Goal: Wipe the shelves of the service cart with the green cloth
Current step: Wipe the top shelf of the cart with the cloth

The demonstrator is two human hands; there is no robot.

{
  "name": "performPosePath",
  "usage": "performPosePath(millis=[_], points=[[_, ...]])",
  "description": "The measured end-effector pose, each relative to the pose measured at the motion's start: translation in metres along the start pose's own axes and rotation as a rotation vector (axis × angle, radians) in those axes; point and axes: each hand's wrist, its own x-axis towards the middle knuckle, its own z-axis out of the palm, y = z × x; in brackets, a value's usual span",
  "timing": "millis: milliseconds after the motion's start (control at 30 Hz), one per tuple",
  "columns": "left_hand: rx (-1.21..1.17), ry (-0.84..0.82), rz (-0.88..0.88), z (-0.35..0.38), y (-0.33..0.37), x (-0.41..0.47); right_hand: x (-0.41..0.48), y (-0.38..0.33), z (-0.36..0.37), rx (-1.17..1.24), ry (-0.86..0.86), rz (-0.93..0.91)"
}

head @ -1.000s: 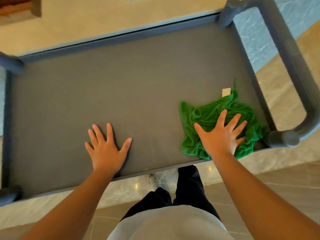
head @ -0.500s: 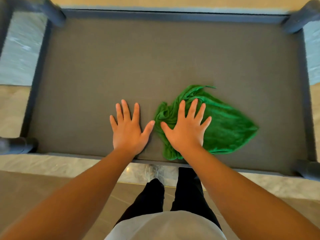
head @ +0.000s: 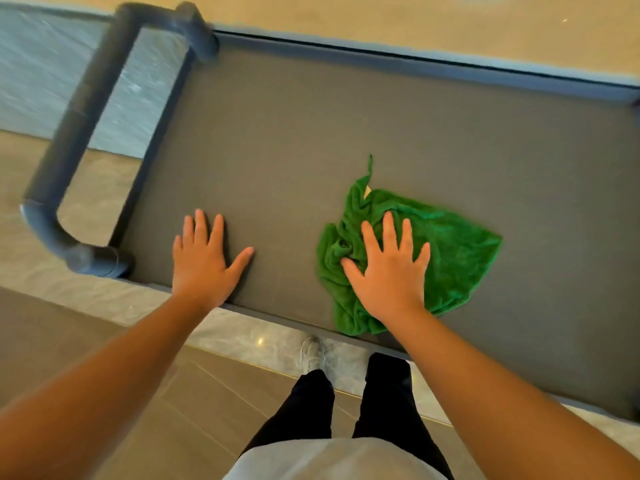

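1. Cart handle (head: pixel 81 112): grey tube loop at the far left end of the service cart. Motion blurs it, and I take it to be the push bar. Neither hand is on it.

2. Left hand (head: pixel 204 261): flat on the top shelf (head: pixel 311 133), just inside the near edge. Fingers straight and close together, thumb out, holding nothing. I judge it is planted there to brace me and steady the cart while the other hand works.

3. Top shelf: dark grey, matte, with a raised rim along the far side. A bare stretch lies between my two hands.

4. Green cloth (head: pixel 460 258): on the shelf, right of my left hand and well apart from it. Bunched at its left, flatter at its right, with its near fold at the shelf's near edge and a thin tail pointing away from me.

5. Right hand (head: pixel 388 268): fingers spread, palm down on the cloth's left half, pressing rather than pinching. An open palm gives broad contact for wiping.

6. Below the near edge: floor (head: pixel 104 358), one shoe (head: pixel 311 353), dark trousers (head: pixel 311 407). The lower shelves are out of view.
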Motion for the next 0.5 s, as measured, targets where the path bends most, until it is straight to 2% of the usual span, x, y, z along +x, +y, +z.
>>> performPosePath(millis=[100, 500], points=[[0.0, -0.009, -0.095, 0.003, -0.015, -0.005, -0.002, -0.019, 0.002, -0.062, -0.031, -0.011], [-0.231, 0.028, -0.037, 0.007, -0.023, -0.006, 0.013, -0.128, 0.02, -0.139, -0.043, -0.286]])
